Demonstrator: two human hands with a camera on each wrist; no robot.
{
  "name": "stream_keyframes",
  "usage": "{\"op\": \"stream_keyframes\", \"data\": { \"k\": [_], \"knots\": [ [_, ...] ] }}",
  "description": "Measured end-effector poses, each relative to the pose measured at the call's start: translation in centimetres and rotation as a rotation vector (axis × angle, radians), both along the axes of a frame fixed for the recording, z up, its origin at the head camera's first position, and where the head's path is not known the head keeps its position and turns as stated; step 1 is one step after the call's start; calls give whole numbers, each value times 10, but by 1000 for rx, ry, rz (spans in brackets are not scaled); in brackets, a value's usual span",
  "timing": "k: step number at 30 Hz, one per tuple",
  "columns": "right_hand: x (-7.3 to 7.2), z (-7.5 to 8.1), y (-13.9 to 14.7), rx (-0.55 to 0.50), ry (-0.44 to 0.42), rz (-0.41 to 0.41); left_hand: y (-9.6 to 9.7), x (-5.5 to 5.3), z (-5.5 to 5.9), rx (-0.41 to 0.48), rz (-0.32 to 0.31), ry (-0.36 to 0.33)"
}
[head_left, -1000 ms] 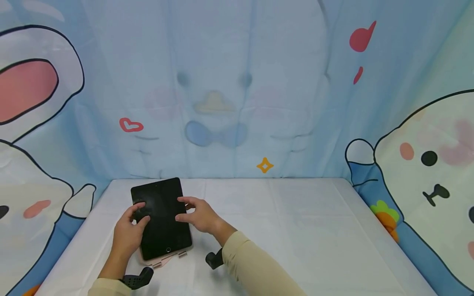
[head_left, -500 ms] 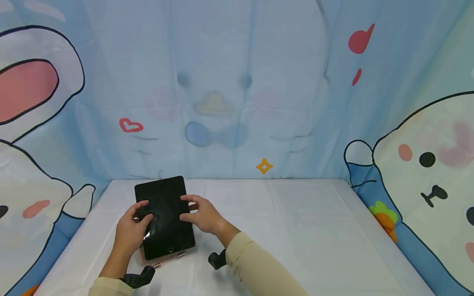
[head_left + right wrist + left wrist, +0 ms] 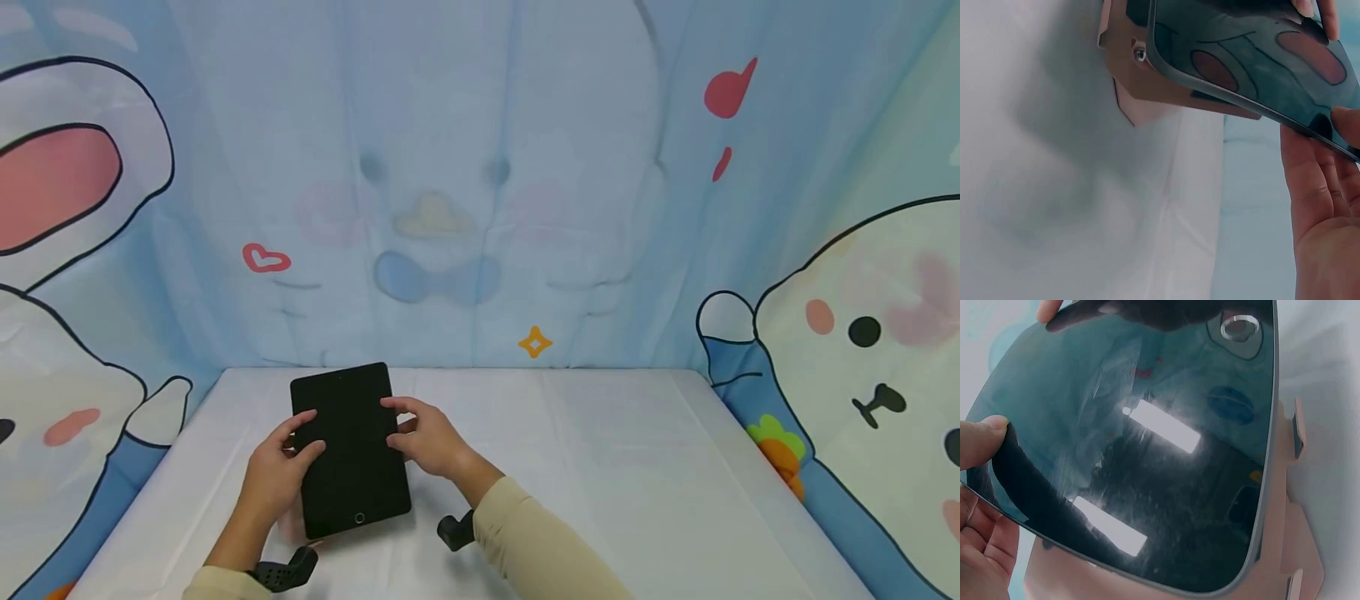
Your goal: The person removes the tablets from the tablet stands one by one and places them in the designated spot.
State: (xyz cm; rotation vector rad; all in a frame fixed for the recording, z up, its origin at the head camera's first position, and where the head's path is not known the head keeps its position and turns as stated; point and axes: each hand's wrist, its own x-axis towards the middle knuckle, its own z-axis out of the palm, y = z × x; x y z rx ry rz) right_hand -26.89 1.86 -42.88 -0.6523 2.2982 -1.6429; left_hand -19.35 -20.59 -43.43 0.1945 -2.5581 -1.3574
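Monitoring from afar, I find a thin, glossy black rectangular tablet (image 3: pixel 352 458) held askew over a rose-pink, metallic-looking stand (image 3: pixel 1297 544), at the left of a white cloth-covered table (image 3: pixel 600 483); whether they touch, I cannot tell. The bare left hand (image 3: pixel 276 475) pinches one long edge, thumb on the glass, some fingers beneath; the bare right hand (image 3: pixel 433 442) pinches the opposite edge likewise. I judge the smooth glass could slip if either pinch loosens, and a low swing could snag the stand's upturned lips (image 3: pixel 1300 428), dragging it. I see no true container; the lips could cradle something, but the tablet appears outside them. Behind hangs a pale-blue, cartoon-printed fabric backdrop (image 3: pixel 600 167).
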Motion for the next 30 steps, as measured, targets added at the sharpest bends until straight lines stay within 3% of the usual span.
{"op": "stream_keyframes", "data": {
  "k": [20,30],
  "knots": [
    [6,0,32,-47,-4,-26,21,-6,-2,51,-93,19],
    [14,-8,50,-69,-45,-33,30,-7,-4,77,-133,-31]
  ]
}}
